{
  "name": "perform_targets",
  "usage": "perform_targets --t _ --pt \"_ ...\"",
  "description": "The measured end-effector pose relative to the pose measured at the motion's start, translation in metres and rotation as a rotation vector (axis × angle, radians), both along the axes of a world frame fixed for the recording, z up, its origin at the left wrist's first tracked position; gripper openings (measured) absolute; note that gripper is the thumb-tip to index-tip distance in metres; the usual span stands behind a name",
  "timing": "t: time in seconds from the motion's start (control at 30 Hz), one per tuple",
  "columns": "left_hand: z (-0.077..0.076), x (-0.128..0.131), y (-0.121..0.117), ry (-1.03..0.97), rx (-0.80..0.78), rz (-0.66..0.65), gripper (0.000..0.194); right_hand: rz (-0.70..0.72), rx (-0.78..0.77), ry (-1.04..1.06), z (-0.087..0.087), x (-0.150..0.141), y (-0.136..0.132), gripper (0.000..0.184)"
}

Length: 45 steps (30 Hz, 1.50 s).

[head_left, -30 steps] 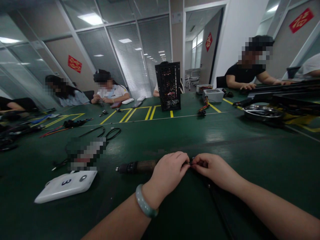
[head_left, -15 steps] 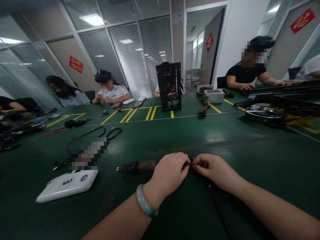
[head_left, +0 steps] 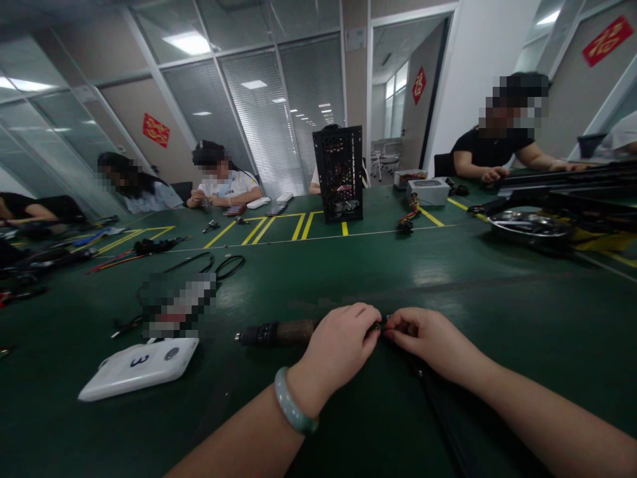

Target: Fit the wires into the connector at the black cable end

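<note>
Left hand (head_left: 338,346) and right hand (head_left: 428,342) are curled together, fingertips pinching a small dark connector (head_left: 384,324) between them above the green worktop (head_left: 497,299). A dark cylindrical tool (head_left: 276,332) runs out from under the left hand, and a white box (head_left: 139,368) marked 3 lies well left.

A white plastic device (head_left: 138,369) at the lower left of the frame bears a dark printed "3". Red signs with the gold character 福 hang at the upper right (head_left: 608,41) and on the door (head_left: 419,85), and a similar red sign (head_left: 156,130) on the left wall is less clear.
</note>
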<state>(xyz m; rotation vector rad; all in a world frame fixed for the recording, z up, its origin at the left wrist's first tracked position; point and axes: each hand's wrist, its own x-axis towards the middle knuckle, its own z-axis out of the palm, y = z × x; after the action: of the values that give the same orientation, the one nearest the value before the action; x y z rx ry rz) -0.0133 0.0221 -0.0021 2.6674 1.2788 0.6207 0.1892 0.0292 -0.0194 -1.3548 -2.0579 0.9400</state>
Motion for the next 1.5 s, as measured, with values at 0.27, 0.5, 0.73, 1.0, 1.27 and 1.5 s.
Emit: perform_targets --t 0.27,0.5,0.73,1.0,1.27,1.5 --pt "-0.003 0.0 0.0016 -0.019 0.006 -0.017 0.01 0.003 0.005 0.006 0.0 -0.0004 0.0001 0.012" --pt "-0.0002 -0.0001 0.0002 -0.021 -0.001 -0.001 0.007 0.002 -0.003 0.008 -0.0015 0.0 0.0004 0.012" --pt "0.0004 0.0002 -0.0007 -0.014 0.032 -0.037 0.015 0.006 0.013 -0.007 0.001 -0.0006 0.0005 0.013" --pt "0.0002 0.0001 -0.0013 -0.051 -0.009 0.016 0.012 0.01 -0.014 0.016 0.0013 -0.0004 0.0004 0.012" --pt "0.0026 0.0016 -0.0023 -0.042 0.029 -0.042 0.018 0.013 0.014 -0.019 0.0038 -0.0011 0.0004 0.013" --pt "0.0001 0.0007 -0.0009 -0.044 -0.003 0.022 0.014 0.02 -0.027 0.014 0.0018 -0.0002 0.0004 0.012"
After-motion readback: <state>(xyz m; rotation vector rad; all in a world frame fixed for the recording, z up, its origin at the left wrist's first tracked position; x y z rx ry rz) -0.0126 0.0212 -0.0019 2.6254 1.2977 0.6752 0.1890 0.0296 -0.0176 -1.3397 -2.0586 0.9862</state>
